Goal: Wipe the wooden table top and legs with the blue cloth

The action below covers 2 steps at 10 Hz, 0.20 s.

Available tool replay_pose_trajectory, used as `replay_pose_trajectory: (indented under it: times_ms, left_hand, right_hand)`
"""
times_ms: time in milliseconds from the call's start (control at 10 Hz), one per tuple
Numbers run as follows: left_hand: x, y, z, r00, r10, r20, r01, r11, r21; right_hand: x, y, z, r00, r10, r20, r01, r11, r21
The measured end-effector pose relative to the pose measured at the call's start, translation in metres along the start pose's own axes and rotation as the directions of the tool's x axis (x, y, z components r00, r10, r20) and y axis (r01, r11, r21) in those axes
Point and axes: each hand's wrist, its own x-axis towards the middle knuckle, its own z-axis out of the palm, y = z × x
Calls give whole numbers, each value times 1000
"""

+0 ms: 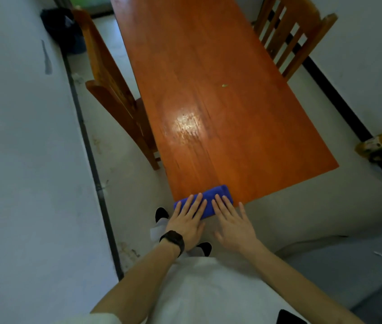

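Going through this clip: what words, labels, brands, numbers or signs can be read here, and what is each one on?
No text is readable in this frame.
Yellow package on the floor by the right wall: printed label, too blurred to read.
Wristwatch on the left wrist: dark, no digits visible.
Blue cloth and wooden table: no print seen.

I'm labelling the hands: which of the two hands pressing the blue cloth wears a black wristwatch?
The left hand, with the black wristwatch strapped at its wrist; the right hand has a bare wrist.
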Motion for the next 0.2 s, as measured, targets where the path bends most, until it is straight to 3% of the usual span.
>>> replay_pose_trajectory:
  times_ms: [100,200]
  left_hand:
    - [5,2,1,995,-31,97,29,999,29]
    - [7,1,-3,994,-22,108,16,998,52]
  right_hand:
    - [-3,0,1,990,33,134,-40,998,47]
    - [3,-1,-31,983,45,176,-63,993,101]
